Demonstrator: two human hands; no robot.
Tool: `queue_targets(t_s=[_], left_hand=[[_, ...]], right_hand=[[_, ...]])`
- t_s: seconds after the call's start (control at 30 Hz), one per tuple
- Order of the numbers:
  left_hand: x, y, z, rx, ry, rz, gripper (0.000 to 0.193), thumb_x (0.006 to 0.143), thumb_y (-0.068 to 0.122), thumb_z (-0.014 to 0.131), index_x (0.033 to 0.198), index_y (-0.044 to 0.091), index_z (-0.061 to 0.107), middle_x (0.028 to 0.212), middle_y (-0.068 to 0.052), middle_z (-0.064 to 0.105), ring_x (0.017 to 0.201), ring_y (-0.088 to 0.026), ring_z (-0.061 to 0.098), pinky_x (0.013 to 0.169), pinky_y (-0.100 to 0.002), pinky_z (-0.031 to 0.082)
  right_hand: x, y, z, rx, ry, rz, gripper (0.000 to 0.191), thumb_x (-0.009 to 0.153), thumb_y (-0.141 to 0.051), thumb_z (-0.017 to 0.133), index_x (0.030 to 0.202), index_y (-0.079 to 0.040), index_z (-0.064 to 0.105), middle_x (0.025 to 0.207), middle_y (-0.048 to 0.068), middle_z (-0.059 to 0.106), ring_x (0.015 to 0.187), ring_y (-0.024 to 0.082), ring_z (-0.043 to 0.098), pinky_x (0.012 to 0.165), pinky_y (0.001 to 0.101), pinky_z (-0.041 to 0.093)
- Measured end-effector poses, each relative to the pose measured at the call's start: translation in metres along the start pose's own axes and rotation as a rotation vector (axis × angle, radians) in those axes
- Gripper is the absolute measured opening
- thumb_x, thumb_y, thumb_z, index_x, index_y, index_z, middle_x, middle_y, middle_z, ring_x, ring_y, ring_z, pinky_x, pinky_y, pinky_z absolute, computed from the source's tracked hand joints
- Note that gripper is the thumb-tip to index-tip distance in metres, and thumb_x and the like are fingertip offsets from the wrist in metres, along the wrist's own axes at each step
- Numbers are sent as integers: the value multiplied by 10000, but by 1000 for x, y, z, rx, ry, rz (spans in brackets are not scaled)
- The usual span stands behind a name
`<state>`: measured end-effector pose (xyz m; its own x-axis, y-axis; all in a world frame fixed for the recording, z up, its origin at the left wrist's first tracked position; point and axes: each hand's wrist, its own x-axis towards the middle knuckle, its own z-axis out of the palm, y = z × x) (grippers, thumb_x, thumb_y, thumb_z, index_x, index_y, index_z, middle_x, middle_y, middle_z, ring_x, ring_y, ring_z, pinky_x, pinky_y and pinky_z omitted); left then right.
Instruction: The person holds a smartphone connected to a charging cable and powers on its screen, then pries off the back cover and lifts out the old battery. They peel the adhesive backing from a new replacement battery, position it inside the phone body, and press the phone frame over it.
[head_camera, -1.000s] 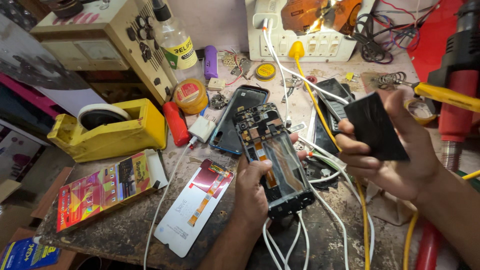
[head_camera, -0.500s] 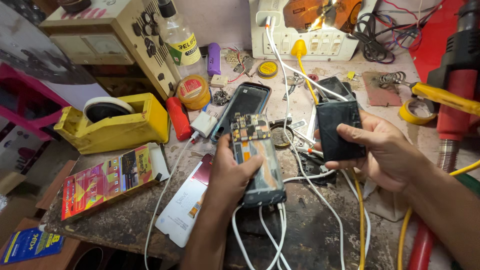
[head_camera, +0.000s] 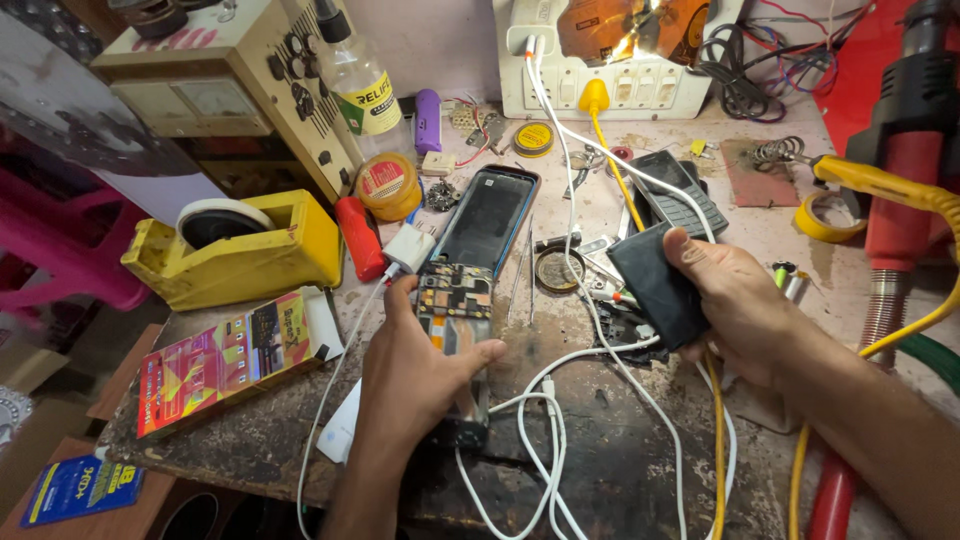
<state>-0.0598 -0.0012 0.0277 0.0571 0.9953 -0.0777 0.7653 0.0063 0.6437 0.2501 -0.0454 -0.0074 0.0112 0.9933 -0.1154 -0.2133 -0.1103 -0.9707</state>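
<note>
Head cam looks down, close, over workbench (head_camera: 620, 440) (single view).

The left hand (head_camera: 425, 375) has slid up over the opened phone (head_camera: 455, 330); a second ago it held only the lower end, now the fingers wrap across the middle. The right hand (head_camera: 745, 305) has lowered the black battery (head_camera: 655, 285) from mid-air towards the workbench (head_camera: 620, 440), nearer the phone.
</note>
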Motion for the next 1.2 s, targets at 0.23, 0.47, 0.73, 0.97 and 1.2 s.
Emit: queue_targets(t_s=[0.23, 0.47, 0.73, 0.97, 1.2], left_hand=[[2, 5, -9, 151, -44, 163, 1250, 522, 373, 934, 1542, 84, 272, 1367, -212, 562, 1188, -387, 616, 1020, -444, 494], [5, 14, -21, 320, -81, 137, 1258, 554, 346, 917, 1576, 95, 228, 1466, -176, 453, 1285, -334, 537, 1070, -417, 447], [10, -13, -31, 158, 50, 254, 1206, 500, 335, 913, 1511, 52, 319, 1455, -193, 477, 1322, -343, 525, 1088, -423, 443], [12, -24, -28, 237, 31, 298, 1189, 512, 353, 891, 1501, 51, 305, 1467, -202, 442, 1319, -360, 505, 1071, -430, 440], [1, -16, -35, 365, -91, 181, 1200, 551, 349, 857, 1555, 116, 241, 1399, -167, 466, 1225, -365, 575, 1022, -448, 501]], right_hand=[[-5, -8, 22, -49, 52, 70, 295, 950, -235, 521, 1138, -42, 640, 810, 68, 729, 607, 139, 675, 553, 313, 591], [-19, -21, 32, -287, 34, 70, 330, 897, -218, 657, 1174, -38, 652, 842, 81, 737, 651, 152, 683, 565, 307, 553], [-52, -1, 87, -874, -510, -382, 631, 934, -299, 711, 1479, -46, 517, 1261, 162, 716, 1108, 273, 703, 936, 392, 535], [-52, 9, 87, -999, -552, -530, 653, 916, -353, 743, 1407, 15, 520, 1309, 215, 662, 1190, 367, 640, 971, 431, 508], [-41, 2, 57, -1142, -552, -377, 669, 839, -451, 782, 1313, -19, 594, 1056, 172, 677, 906, 313, 657, 759, 412, 533]])
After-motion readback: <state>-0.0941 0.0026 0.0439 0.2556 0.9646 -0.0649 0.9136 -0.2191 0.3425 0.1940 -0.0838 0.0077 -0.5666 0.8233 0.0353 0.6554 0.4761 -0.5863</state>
